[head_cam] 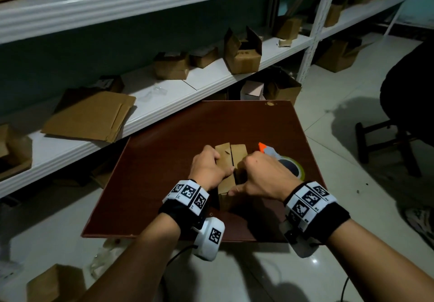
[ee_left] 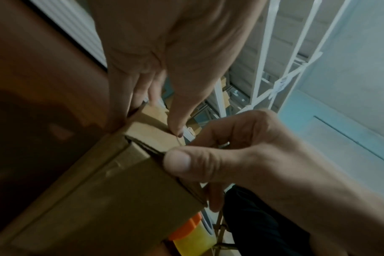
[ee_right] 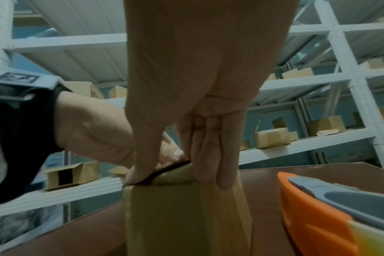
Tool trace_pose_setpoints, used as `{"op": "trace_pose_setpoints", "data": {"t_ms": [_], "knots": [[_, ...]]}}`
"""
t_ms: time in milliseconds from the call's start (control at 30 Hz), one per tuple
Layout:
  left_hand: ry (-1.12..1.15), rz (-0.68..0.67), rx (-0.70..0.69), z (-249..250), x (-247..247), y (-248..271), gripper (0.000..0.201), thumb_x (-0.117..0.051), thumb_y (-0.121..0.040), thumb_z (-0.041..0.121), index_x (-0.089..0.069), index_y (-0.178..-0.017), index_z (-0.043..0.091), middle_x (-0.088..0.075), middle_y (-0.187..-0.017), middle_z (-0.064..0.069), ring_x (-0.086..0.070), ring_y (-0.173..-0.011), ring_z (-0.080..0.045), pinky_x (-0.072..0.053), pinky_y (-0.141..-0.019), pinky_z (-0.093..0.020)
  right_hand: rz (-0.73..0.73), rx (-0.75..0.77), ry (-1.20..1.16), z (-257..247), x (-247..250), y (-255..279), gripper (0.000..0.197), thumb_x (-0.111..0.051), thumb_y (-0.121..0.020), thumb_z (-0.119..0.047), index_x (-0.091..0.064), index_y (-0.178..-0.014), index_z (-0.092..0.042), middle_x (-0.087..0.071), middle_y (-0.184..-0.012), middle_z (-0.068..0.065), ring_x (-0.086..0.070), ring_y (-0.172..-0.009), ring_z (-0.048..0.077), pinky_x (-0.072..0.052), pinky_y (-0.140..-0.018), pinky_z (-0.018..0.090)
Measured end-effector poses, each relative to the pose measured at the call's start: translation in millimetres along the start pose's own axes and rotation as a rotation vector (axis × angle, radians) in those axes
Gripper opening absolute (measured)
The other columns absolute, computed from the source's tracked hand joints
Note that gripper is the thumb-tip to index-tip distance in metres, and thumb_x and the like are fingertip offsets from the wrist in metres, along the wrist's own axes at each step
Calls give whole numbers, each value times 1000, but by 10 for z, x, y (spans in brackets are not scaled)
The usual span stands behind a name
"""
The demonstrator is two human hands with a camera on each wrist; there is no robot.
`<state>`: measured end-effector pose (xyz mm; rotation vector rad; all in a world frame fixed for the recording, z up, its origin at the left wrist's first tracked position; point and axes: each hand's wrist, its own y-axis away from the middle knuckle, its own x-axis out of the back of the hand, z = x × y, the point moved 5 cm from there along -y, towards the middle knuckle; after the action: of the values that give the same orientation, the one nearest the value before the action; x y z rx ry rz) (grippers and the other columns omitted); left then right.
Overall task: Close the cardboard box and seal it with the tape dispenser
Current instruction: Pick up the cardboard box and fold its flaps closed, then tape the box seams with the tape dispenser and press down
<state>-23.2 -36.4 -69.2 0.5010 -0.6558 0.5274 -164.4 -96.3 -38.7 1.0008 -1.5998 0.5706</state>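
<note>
A small brown cardboard box [head_cam: 237, 153] stands in the middle of a dark red-brown table [head_cam: 164, 160], its two top flaps folded down with a narrow slit between them. My left hand [head_cam: 209, 167] curls over the left flap and the box's left side, thumb lying on top. My right hand [head_cam: 260, 174] grips the right flap, with the thumb at the near edge and the fingers down the right side. In the wrist views the box [ee_left: 112, 199] [ee_right: 186, 216] sits under both hands. An orange and grey tape dispenser [head_cam: 273, 152] [ee_right: 318, 207] with yellowish tape lies just right of the box.
White shelving runs behind the table with several cardboard boxes [head_cam: 242, 55] and a stack of flat cardboard sheets [head_cam: 91, 116]. A dark stool [head_cam: 387, 142] and a seated person in dark clothes [head_cam: 411, 90] are at the right. Another box [head_cam: 54, 283] stands on the tiled floor.
</note>
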Motion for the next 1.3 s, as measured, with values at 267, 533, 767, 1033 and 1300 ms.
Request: {"op": "trace_pose_setpoints", "data": {"t_ms": [267,533,767,1033,1300], "knots": [[-30,-60,-78,-4,-120,37,49,-85,-82,45,-47,-110,31,-59,-121,-3,-62,-109,-30,-50,-84,-38,-19,1,-183,243,130,22,38,-78,-83,-49,-67,-60,-20,-61,-88,-1,-51,-79,5,-40,-67,27],[-279,-166,-209,34,-1,10,84,-77,-86,61,-50,-156,24,-38,-168,-8,-33,-156,-27,-34,-125,-42,-121,28,-350,286,-26,9,12,-77,-88,-27,-80,-78,-33,-70,-78,-13,-61,-81,1,-46,-75,27],[-647,-356,-244,-21,-126,159,128,-75,-81,70,10,-168,30,28,-173,-8,-19,-160,-34,-35,-123,-46,-212,10,-593,267,-109,11,24,-75,-92,-15,-81,-114,-24,-76,-113,-12,-65,-101,-6,-50,-97,16],[-732,-533,-296,-8,-169,259,114,-69,-97,48,24,-162,41,50,-159,-10,20,-160,-33,-13,-129,-59,-13,-644,-103,978,55,74,44,-73,-87,-52,-62,-88,-9,-62,-87,8,-65,-83,26,-48,-64,33],[-807,-598,-302,-34,-212,327,108,-60,-105,29,34,-157,39,59,-150,-8,38,-152,-32,-3,-128,-64,-32,-551,73,876,-321,103,56,-66,-89,-34,-52,-140,-16,-64,-128,11,-64,-116,34,-49,-102,49]]}}
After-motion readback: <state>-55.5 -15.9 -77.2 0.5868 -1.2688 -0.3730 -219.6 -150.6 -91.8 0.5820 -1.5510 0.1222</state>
